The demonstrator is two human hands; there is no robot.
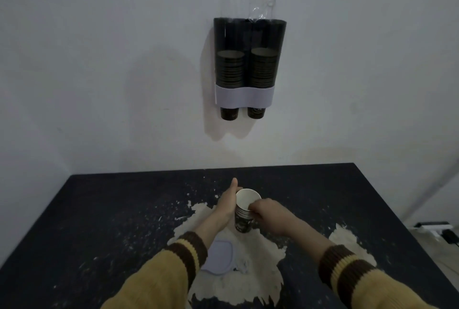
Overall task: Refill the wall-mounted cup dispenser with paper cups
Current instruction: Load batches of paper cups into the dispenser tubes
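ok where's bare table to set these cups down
The table is bare left of the left hand out to its edge, and right of the right hand toward the far corner. The strip between cups and wall is free too. Crowded mid-table, round the cups and the lid.

Matte black tabletop (99, 209) is a mess, white specks all over it; big ragged cream patch (248, 274) smeared in the middle, smaller one (347, 241) off to the right; pale rounded flat plastic piece (221, 256) lying on the big patch; plain white wall (99, 60) behind; white power strip (433, 228) on the floor at far right.
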